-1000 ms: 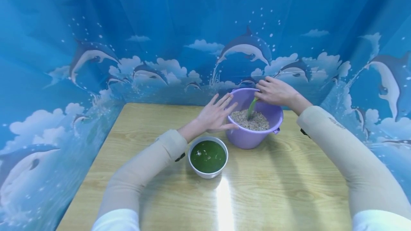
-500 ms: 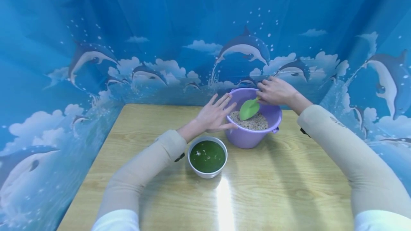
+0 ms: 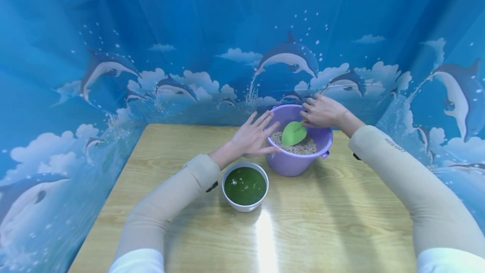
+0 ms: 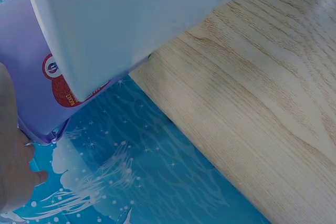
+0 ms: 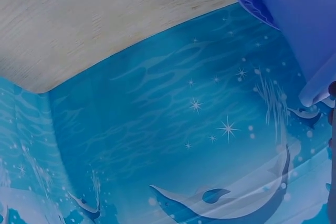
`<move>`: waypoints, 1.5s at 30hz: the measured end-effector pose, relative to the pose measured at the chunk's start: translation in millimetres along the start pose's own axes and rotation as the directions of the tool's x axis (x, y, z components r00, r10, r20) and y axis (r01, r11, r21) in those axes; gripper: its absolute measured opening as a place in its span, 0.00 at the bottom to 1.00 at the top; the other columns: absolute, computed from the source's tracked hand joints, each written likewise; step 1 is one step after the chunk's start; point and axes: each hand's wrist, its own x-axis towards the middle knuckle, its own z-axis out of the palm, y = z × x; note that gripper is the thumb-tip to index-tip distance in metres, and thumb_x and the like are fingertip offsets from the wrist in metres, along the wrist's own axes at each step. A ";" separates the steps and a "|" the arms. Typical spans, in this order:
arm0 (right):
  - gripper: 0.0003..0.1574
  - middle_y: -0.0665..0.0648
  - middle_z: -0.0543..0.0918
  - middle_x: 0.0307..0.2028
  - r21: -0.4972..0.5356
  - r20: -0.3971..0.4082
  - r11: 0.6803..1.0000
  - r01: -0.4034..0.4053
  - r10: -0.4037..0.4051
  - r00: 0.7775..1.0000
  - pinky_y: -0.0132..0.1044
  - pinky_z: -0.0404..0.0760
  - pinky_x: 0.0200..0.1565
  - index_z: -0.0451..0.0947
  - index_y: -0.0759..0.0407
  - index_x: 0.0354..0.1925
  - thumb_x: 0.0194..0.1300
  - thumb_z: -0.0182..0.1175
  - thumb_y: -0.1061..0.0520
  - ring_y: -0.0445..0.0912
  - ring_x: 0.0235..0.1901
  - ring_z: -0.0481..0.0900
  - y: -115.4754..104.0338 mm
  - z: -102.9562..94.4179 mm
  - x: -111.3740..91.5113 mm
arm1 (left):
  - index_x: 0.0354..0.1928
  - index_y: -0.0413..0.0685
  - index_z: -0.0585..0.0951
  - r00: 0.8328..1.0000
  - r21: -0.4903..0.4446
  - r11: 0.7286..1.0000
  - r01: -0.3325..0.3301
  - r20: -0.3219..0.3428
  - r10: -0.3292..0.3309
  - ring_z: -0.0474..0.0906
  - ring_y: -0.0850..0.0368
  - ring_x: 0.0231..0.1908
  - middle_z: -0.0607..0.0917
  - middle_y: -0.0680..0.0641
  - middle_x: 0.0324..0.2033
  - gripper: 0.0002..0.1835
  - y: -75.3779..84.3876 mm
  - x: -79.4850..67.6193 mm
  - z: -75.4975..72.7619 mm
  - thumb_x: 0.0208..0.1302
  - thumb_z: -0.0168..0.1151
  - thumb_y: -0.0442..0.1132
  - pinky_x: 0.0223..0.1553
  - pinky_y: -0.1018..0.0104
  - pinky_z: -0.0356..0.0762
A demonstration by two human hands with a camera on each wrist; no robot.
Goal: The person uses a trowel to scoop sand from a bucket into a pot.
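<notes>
My right hand [image 3: 322,111] holds a small green shovel [image 3: 294,133] by its handle, at the back right rim of a purple bucket [image 3: 289,167]. The shovel's blade lies broadside over the coarse sand-like grains [image 3: 305,146] in the bucket. With fingers spread, my left hand [image 3: 254,136] rests at the bucket's left rim. In the left wrist view, part of that hand [image 4: 14,156] shows beside the bucket [image 4: 31,45]. Only a sliver of my right hand [image 5: 332,129] appears at the edge of the right wrist view; the shovel is hidden there.
A white bowl [image 3: 244,208] of dark green liquid [image 3: 245,185] with pale bits afloat stands just in front of the bucket, under my left wrist. The wooden table [image 3: 322,231] ends at a blue dolphin-print curtain [image 3: 212,33] behind and at both sides.
The shovel's blade has turned from edge-on, dug into the grains, to broadside. My right hand has dropped slightly since half a second ago. My left hand stays at the rim.
</notes>
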 end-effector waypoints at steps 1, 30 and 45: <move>0.28 0.60 0.87 0.38 0.000 -0.004 1.000 0.006 -0.006 1.000 0.50 0.87 0.44 0.83 0.56 0.41 0.72 0.63 0.33 0.56 0.40 0.84 -0.4 0.5 -0.4 | 0.85 0.53 0.52 1.000 0.002 1.000 0.000 0.001 0.000 0.39 0.45 0.87 0.47 0.41 0.86 0.53 0.0 0.0 0.0 0.72 0.37 0.80 0.86 0.39 0.44; 0.21 0.58 0.84 0.40 -0.016 -0.024 0.999 0.038 -0.039 0.999 0.48 0.86 0.43 0.78 0.54 0.43 0.75 0.62 0.38 0.54 0.42 0.82 -17.8 13.2 2.1 | 0.85 0.52 0.52 1.000 0.003 1.000 -0.007 -0.007 0.007 0.41 0.45 0.87 0.49 0.41 0.86 0.53 0.0 -0.4 0.1 0.72 0.38 0.80 0.86 0.39 0.45; 0.25 0.59 0.85 0.38 0.022 0.066 0.998 -0.052 0.050 0.997 0.49 0.86 0.44 0.80 0.54 0.41 0.73 0.62 0.34 0.54 0.40 0.82 -6.2 -6.3 -6.7 | 0.86 0.54 0.52 1.000 -0.004 1.000 0.006 -0.009 -0.006 0.43 0.43 0.86 0.48 0.41 0.86 0.52 0.8 -0.8 -2.0 0.72 0.39 0.80 0.86 0.38 0.46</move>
